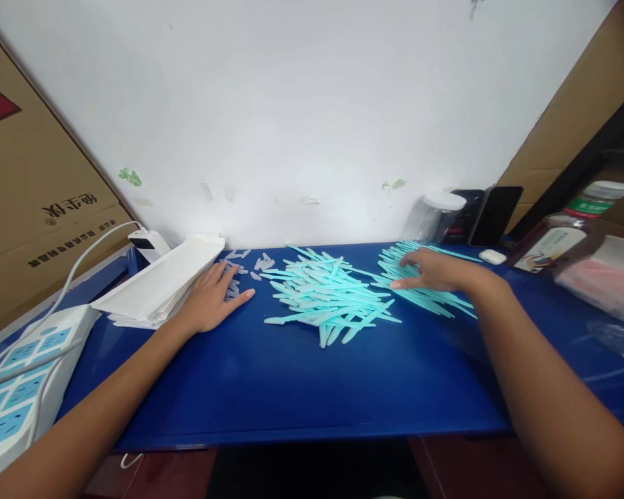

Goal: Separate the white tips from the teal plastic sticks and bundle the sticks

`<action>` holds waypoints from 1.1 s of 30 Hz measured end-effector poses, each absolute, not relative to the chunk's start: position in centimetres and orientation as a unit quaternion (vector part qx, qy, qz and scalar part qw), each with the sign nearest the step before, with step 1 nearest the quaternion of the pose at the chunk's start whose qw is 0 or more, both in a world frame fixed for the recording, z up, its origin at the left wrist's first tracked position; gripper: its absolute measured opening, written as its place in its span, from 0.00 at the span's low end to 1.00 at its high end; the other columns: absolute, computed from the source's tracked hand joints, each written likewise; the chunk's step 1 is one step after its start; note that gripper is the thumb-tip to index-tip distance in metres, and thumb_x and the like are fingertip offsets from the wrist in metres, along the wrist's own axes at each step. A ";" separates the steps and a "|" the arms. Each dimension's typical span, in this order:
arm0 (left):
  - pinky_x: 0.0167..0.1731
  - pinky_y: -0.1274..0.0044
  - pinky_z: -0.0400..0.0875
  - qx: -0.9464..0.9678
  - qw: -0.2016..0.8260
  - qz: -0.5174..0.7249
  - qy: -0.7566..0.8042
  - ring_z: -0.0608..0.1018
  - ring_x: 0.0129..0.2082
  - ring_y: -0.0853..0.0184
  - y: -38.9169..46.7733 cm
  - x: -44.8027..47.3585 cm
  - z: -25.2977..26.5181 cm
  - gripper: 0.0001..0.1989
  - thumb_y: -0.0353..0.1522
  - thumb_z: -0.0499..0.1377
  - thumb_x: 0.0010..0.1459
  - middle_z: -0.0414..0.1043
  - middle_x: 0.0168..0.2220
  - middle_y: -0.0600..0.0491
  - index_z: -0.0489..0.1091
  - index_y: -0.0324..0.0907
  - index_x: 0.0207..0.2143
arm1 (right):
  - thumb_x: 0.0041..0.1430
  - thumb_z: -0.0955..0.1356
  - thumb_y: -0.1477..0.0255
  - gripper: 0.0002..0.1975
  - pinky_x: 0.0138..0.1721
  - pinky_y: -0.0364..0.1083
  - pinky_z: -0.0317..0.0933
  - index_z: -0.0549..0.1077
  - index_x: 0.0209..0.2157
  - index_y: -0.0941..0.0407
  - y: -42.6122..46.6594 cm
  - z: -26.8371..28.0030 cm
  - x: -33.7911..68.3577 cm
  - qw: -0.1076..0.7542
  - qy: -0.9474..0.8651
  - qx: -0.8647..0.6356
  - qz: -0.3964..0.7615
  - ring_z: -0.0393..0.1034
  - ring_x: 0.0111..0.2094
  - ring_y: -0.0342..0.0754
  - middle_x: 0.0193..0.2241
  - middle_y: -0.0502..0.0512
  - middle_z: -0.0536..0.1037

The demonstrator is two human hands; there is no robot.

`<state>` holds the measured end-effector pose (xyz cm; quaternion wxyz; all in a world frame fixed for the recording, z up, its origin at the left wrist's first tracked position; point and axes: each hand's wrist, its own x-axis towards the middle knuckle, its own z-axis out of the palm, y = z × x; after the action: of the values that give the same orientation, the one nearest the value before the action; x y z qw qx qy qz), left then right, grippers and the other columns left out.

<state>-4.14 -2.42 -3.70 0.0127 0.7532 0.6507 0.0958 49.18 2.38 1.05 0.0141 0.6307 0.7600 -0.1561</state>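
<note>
A heap of turquoise eyebrow razors (327, 294) lies crisscrossed in the middle of the blue table. To its right is a second pile of turquoise eyebrow razors (421, 298), lined up more nearly parallel. My right hand (431, 269) is over this second pile, thumb and fingers apart, with nothing visible between them. Small translucent blade caps (263, 263) are scattered left of the middle heap. My left hand (213, 298) lies flat with fingers spread over some of these caps, beside a stack of white paper sleeves (159, 281).
A white power strip (36, 374) with cables and a small white device (150, 244) are at the left. Along the right stand a clear jar (437, 215), a dark phone (494, 215), a white earbud case (492, 256) and a bottle (566, 229). Cardboard (41, 173) flanks the table.
</note>
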 end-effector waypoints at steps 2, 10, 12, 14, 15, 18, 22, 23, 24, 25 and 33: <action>0.70 0.47 0.53 0.756 -0.009 0.122 0.643 0.60 0.74 0.38 -1.9 -3.9 -3.6 0.45 0.62 0.49 0.68 0.59 0.74 0.35 0.62 0.40 0.73 | 0.50 0.69 0.31 0.51 0.53 0.59 0.73 0.75 0.62 0.56 2.4 1.1 49.2 0.013 0.762 0.628 -0.157 0.75 0.57 0.71 0.62 0.71 0.75; 0.53 0.65 0.71 0.797 -0.026 0.113 0.593 0.78 0.53 0.52 -1.9 -3.4 -2.7 0.30 0.55 0.44 0.74 0.75 0.53 0.43 0.72 0.43 0.54 | 0.55 0.67 0.33 0.47 0.53 0.60 0.72 0.78 0.59 0.57 2.4 1.3 49.1 0.008 0.761 0.629 -0.161 0.75 0.57 0.71 0.61 0.71 0.77; 0.49 0.65 0.71 0.800 -0.036 0.096 0.591 0.79 0.52 0.51 -2.0 -3.2 -2.5 0.29 0.53 0.42 0.75 0.76 0.52 0.43 0.72 0.44 0.54 | 0.55 0.67 0.33 0.46 0.52 0.60 0.72 0.78 0.58 0.56 2.4 1.3 49.1 0.004 0.761 0.629 -0.161 0.75 0.56 0.72 0.60 0.71 0.78; 0.46 0.65 0.71 0.802 -0.048 0.080 0.590 0.80 0.49 0.50 -2.0 -2.9 -2.2 0.28 0.50 0.41 0.76 0.79 0.50 0.43 0.74 0.44 0.51 | 0.55 0.67 0.33 0.46 0.52 0.60 0.72 0.79 0.58 0.56 2.3 1.4 49.0 0.000 0.761 0.628 -0.162 0.76 0.56 0.72 0.60 0.71 0.78; 0.44 0.65 0.70 0.802 -0.055 0.073 0.591 0.80 0.47 0.50 -2.0 -2.8 -2.1 0.28 0.49 0.41 0.76 0.80 0.47 0.43 0.75 0.44 0.48 | 0.54 0.67 0.33 0.46 0.52 0.60 0.72 0.79 0.58 0.56 2.3 1.4 48.9 -0.002 0.761 0.628 -0.162 0.76 0.55 0.72 0.60 0.71 0.78; 0.39 0.66 0.68 0.797 -0.074 0.058 0.597 0.81 0.39 0.50 -1.9 -2.4 -1.8 0.29 0.48 0.40 0.76 0.81 0.38 0.43 0.76 0.44 0.39 | 0.54 0.67 0.33 0.46 0.51 0.59 0.73 0.80 0.57 0.56 2.2 1.8 48.8 -0.010 0.763 0.624 -0.167 0.76 0.55 0.72 0.59 0.70 0.80; 0.34 0.69 0.64 0.792 -0.081 0.048 0.604 0.80 0.33 0.52 -0.7 -2.1 -1.1 0.27 0.48 0.44 0.74 0.79 0.31 0.44 0.75 0.44 0.34 | 0.56 0.67 0.36 0.43 0.50 0.56 0.73 0.79 0.57 0.57 2.1 2.5 49.2 -0.025 0.760 0.627 -0.171 0.77 0.55 0.68 0.58 0.68 0.81; 0.33 0.70 0.63 0.789 -0.082 0.051 0.606 0.79 0.32 0.53 -0.2 -2.1 -0.7 0.26 0.47 0.45 0.73 0.78 0.29 0.45 0.75 0.44 0.33 | 0.56 0.68 0.37 0.42 0.49 0.55 0.73 0.78 0.56 0.57 2.2 2.6 49.4 -0.028 0.756 0.632 -0.168 0.78 0.54 0.67 0.57 0.68 0.81; 0.32 0.71 0.61 0.786 -0.084 0.058 0.610 0.78 0.30 0.54 0.3 -1.9 -0.3 0.25 0.47 0.46 0.73 0.77 0.27 0.45 0.74 0.44 0.32 | 0.56 0.68 0.38 0.41 0.49 0.55 0.73 0.78 0.56 0.58 2.2 2.7 49.7 -0.032 0.752 0.637 -0.165 0.78 0.53 0.67 0.56 0.68 0.82; 0.30 0.71 0.58 0.782 -0.086 0.068 0.613 0.77 0.29 0.55 0.8 -1.8 0.2 0.25 0.47 0.46 0.72 0.75 0.26 0.46 0.73 0.44 0.31 | 0.55 0.69 0.39 0.40 0.48 0.55 0.73 0.78 0.55 0.58 2.3 2.8 49.9 -0.034 0.749 0.642 -0.163 0.78 0.52 0.67 0.55 0.68 0.82; 0.27 0.72 0.51 0.787 -0.060 0.196 0.582 0.64 0.22 0.64 2.7 1.2 3.4 0.26 0.47 0.44 0.74 0.59 0.19 0.55 0.57 0.46 0.24 | 0.43 0.74 0.37 0.34 0.34 0.53 0.69 0.80 0.34 0.54 2.3 2.5 50.4 0.008 0.733 0.656 -0.177 0.79 0.38 0.63 0.38 0.63 0.86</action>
<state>1.18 2.74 3.36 -0.0598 0.7868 0.5823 0.1956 50.39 2.30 2.50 0.0075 0.6565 0.7332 -0.1772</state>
